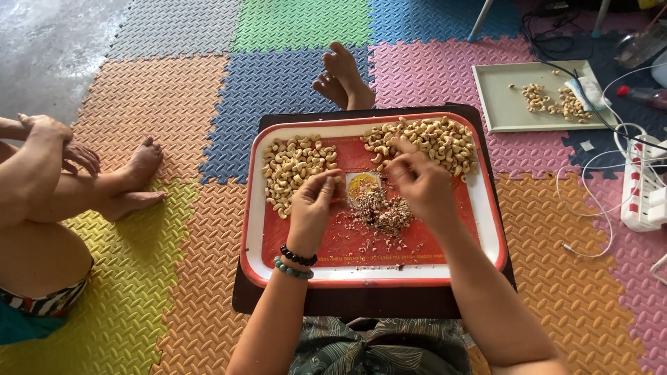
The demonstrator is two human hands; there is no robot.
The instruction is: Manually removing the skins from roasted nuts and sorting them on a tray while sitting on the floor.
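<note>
A red tray with a white rim rests on a dark board in front of me. One heap of pale cashew nuts lies at its left, a second heap of cashews at its upper right, and a pile of brown skins in the middle. My left hand, with two bead bracelets on the wrist, is pinched on a nut next to the left heap. My right hand hovers at the edge of the right heap, fingers closed on a small nut.
Another person sits at the left, with legs stretched on the coloured foam mats. My foot shows beyond the tray. A grey tray holding some cashews lies at the upper right, beside a white power strip and cables.
</note>
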